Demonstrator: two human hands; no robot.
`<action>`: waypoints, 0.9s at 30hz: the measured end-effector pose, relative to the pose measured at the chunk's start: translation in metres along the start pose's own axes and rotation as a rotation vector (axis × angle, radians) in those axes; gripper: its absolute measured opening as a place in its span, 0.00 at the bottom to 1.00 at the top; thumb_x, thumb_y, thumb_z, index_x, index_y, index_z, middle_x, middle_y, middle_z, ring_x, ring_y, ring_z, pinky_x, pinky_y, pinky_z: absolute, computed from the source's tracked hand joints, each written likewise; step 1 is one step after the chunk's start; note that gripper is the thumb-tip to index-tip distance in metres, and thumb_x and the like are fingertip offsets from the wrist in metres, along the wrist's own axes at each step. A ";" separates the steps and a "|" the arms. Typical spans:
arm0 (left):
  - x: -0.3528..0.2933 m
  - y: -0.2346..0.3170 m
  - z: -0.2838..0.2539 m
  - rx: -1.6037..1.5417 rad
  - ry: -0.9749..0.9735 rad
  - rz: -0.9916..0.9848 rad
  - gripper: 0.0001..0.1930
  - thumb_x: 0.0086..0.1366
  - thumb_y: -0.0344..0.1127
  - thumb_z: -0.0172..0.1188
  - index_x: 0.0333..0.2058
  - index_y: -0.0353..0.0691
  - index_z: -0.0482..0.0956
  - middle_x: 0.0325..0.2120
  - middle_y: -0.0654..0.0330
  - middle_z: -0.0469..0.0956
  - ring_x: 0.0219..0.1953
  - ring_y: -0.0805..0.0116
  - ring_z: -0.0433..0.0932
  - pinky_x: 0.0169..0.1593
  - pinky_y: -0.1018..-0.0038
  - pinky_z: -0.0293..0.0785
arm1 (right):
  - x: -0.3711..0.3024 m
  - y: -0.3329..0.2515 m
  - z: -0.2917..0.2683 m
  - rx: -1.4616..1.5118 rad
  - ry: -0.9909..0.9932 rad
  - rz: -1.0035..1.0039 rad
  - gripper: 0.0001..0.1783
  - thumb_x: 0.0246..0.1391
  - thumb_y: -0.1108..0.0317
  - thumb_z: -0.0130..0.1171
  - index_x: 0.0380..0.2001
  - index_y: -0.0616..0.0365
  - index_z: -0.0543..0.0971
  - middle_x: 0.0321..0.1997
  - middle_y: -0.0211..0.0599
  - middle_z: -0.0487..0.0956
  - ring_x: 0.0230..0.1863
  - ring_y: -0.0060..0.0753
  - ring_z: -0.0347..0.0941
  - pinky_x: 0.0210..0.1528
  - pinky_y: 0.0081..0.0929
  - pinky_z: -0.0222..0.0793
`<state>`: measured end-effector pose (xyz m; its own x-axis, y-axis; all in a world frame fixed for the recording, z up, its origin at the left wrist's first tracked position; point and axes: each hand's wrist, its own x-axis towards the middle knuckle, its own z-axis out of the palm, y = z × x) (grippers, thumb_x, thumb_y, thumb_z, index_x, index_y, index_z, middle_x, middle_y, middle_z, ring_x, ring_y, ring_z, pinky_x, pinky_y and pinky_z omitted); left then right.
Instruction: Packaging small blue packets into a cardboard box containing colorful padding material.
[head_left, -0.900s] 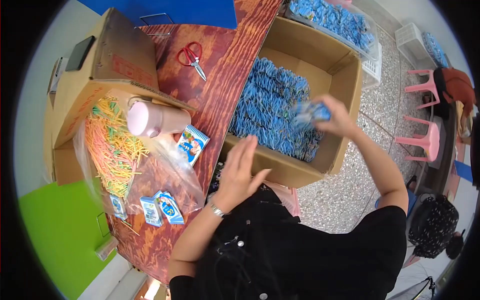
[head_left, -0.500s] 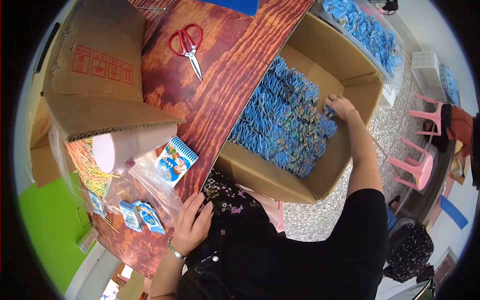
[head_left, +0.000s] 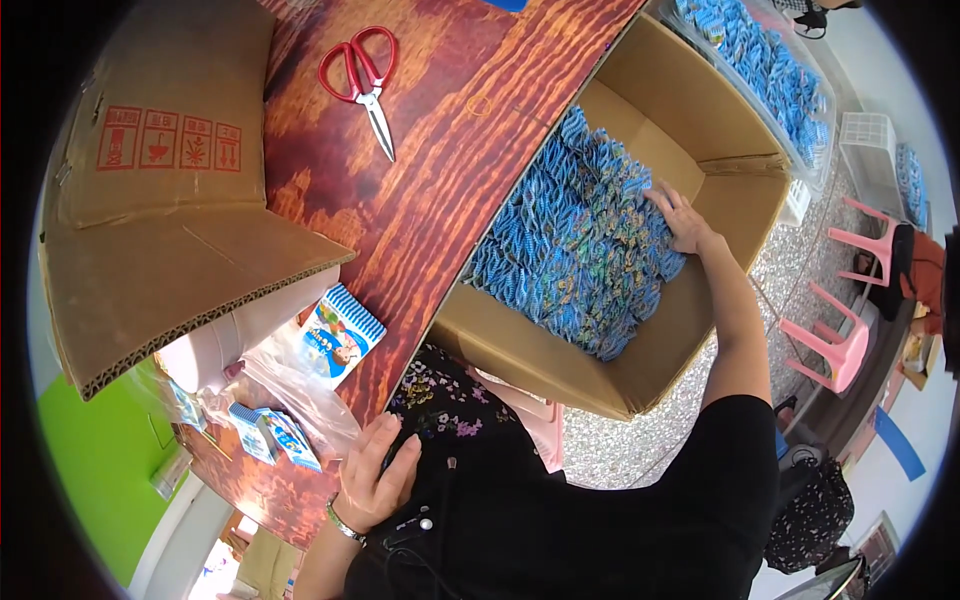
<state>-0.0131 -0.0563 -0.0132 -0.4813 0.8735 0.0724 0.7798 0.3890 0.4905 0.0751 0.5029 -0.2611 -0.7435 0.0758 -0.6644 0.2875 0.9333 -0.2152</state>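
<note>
1. Left hand, open and empty, rests against the dark clothing at the table's near edge.
2. Large cardboard box holds blue packets; right hand lies flat on them, fingers spread.
3. Half a second ago the right hand lay similarly; view has tilted.

Right hand outstretched, palm down; left hand relaxed near torso.

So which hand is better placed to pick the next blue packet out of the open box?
Right. The right hand already rests on the blue packets inside the cardboard box. The left hand is back against the dark clothing, apart from the box.
</note>
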 end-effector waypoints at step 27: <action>-0.149 -0.033 -0.052 0.258 0.664 -0.600 0.17 0.54 0.22 0.63 0.45 0.35 0.78 0.44 0.49 0.76 0.48 0.50 0.75 0.50 0.61 0.72 | -0.041 -0.156 -0.075 0.963 1.185 -0.012 0.22 0.69 0.58 0.45 0.56 0.65 0.70 0.54 0.47 0.75 0.54 0.38 0.72 0.56 0.31 0.66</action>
<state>0.0125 -0.2143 0.0047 -0.9009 0.1902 0.3901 0.3533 0.8435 0.4045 0.0152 0.3810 -0.1466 -0.6540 0.7353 0.1777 0.2007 0.3951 -0.8965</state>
